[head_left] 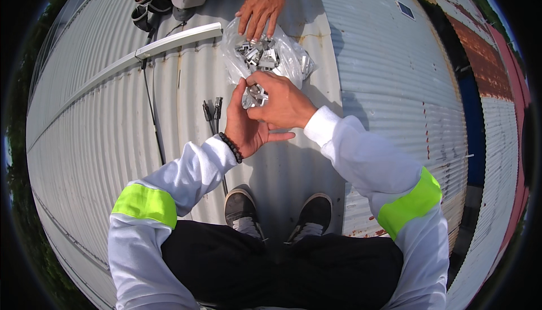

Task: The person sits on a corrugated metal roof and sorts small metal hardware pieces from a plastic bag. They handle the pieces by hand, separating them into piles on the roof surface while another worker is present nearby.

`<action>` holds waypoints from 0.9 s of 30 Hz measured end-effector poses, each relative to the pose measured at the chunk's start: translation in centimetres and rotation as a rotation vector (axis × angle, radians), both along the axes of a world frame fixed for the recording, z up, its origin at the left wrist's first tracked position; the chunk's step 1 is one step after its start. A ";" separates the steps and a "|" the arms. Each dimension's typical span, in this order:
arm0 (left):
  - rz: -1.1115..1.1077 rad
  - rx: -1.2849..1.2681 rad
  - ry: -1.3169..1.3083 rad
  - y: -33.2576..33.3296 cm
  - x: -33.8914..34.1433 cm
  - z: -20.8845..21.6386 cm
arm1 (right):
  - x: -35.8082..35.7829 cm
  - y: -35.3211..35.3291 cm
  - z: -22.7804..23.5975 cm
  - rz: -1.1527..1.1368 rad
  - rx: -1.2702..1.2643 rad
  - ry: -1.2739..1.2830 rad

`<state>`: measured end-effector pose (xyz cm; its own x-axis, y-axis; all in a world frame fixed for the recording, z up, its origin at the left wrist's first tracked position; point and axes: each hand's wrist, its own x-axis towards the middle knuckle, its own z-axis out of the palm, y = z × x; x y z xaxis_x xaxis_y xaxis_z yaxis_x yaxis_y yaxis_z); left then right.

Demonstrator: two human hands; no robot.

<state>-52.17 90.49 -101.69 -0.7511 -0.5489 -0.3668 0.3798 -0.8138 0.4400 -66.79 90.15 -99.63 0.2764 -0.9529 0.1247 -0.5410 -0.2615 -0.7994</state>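
In front of me, small silver metal clamps (pixel 255 95) sit between my two hands. My right hand (pixel 282 102) curls over them from the right, its fingers bent and closed against them. My left hand (pixel 244 125) is on the near left side, palm turned inward, with its thumb up beside the clamps and lower fingers stretched out beneath the right hand. Just beyond lies a clear plastic bag (pixel 294 68), its mouth spread, holding several more silver clamps (pixel 264 56). A co-worker's hand (pixel 262 10) reaches into the bag from the far side.
Corrugated metal roofing (pixel 118 124) spreads underfoot. A long pale metal rail (pixel 180 39) lies to the left of the bag. Black cables with connectors (pixel 213 112) and another black cable (pixel 152 107) run nearby. The co-worker crouches at the far side; my shoes (pixel 243 208) stand close.
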 end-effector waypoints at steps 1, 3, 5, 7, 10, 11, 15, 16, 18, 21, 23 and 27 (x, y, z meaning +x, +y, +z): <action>0.099 0.016 -0.012 0.6 0.8 0.6 | 0.8 0.7 0.0 0.055 -0.056 -0.079; 0.218 0.092 -0.007 1.1 2.5 1.4 | 1.8 1.9 -0.1 0.183 -0.074 -0.094; 0.357 0.119 0.098 2.0 3.4 1.0 | 2.9 2.6 -0.2 0.273 -0.268 0.062; 0.437 0.123 0.147 3.1 3.7 -0.3 | 3.8 3.1 -0.5 0.371 -0.396 0.281; 0.499 0.104 0.053 2.8 4.6 -2.2 | 3.8 2.6 -1.0 0.417 -0.304 0.250; 0.493 0.097 0.114 2.6 4.8 -2.8 | 3.4 2.1 -1.0 0.372 -0.302 0.174; 0.451 0.096 -0.065 1.4 5.6 -3.6 | 0.3 -2.7 -0.9 0.168 -0.065 -0.004; 0.433 0.082 -0.106 1.1 5.5 -3.7 | -0.8 -3.9 -0.9 0.060 -0.005 0.113; 0.362 0.038 -0.195 0.5 5.3 -3.7 | -3.3 -5.3 -1.3 0.051 0.087 0.310; 0.264 -0.030 -0.346 -0.1 4.7 -3.9 | -5.9 -5.6 -3.1 0.143 -0.077 0.630; 0.206 -0.023 -0.385 -0.2 4.4 -4.1 | -6.6 -5.3 -4.4 0.260 -0.159 0.875; 0.195 0.105 -0.333 0.4 3.9 -4.2 | -6.9 -5.4 -5.3 0.210 -0.107 1.148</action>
<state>-48.25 90.92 -105.87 -0.4673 -0.6157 -0.6344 0.3824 -0.7878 0.4829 -73.68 84.70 -104.91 0.4298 -0.8748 -0.2235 -0.8688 -0.4681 0.1615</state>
